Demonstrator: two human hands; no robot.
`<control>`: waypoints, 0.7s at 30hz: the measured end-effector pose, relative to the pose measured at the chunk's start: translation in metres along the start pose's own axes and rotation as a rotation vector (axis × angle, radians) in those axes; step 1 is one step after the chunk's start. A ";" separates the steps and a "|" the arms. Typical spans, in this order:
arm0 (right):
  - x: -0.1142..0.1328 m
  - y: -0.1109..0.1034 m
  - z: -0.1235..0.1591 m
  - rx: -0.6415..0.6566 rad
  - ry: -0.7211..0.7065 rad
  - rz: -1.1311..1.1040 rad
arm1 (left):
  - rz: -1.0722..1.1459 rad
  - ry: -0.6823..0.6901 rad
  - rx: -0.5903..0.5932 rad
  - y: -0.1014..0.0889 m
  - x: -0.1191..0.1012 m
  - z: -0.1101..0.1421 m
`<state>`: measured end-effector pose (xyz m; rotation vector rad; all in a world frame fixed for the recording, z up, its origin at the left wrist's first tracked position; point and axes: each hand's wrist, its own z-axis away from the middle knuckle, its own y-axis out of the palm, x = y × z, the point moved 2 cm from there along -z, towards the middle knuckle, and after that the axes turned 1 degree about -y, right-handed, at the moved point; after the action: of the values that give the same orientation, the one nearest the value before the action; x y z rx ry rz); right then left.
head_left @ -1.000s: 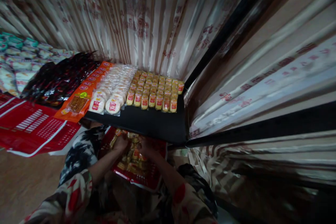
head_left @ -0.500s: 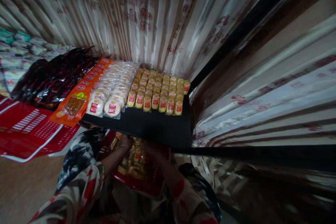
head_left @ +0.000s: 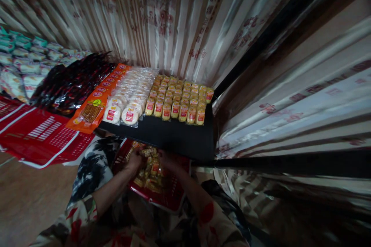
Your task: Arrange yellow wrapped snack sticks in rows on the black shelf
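A red plastic basket (head_left: 171, 197) rests on my lap, below the front edge of a black shelf (head_left: 171, 137). Inside it lie several small yellow snack packs (head_left: 149, 168). My left hand (head_left: 133, 160) is closed around some of these packs at the basket's left side. My right hand (head_left: 169, 160) reaches into the basket from the right; its fingers are dark and partly hidden under the shelf edge. On the shelf stand rows of the same yellow packs with red labels (head_left: 179, 98).
Left of the yellow rows lie round white cakes in clear wrap (head_left: 129, 94), orange packets (head_left: 95, 102), dark packets (head_left: 69, 83) and red baskets (head_left: 40, 135). Striped shiny curtain (head_left: 162, 19) hangs behind and to the right. Wooden floor (head_left: 26, 204) at lower left.
The view has shifted slightly, so the shelf sits a little further right. Both hands stay in the basket among the packs, with small movements only.
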<state>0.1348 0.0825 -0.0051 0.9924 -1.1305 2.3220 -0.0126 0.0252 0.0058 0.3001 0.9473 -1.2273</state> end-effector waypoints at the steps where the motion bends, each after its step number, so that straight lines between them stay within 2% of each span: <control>1: 0.003 0.000 0.003 -0.001 -0.040 0.010 | 0.043 -0.007 0.020 -0.005 -0.001 0.005; 5: 0.015 0.003 0.018 0.025 -0.266 -0.030 | 0.169 -0.027 0.050 -0.025 -0.007 0.022; 10: 0.032 -0.003 0.037 0.071 -0.441 -0.071 | 0.197 -0.058 0.061 -0.048 -0.021 0.043; 18: 0.050 -0.016 0.050 0.202 -0.466 -0.149 | 0.341 -0.052 0.074 -0.069 -0.039 0.067; 21: 0.055 -0.022 0.051 0.189 -0.546 -0.156 | 0.377 -0.040 0.081 -0.073 -0.046 0.069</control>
<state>0.1326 0.0567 0.0691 1.7931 -0.9745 2.1167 -0.0477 -0.0159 0.1025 0.4928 0.7654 -0.9223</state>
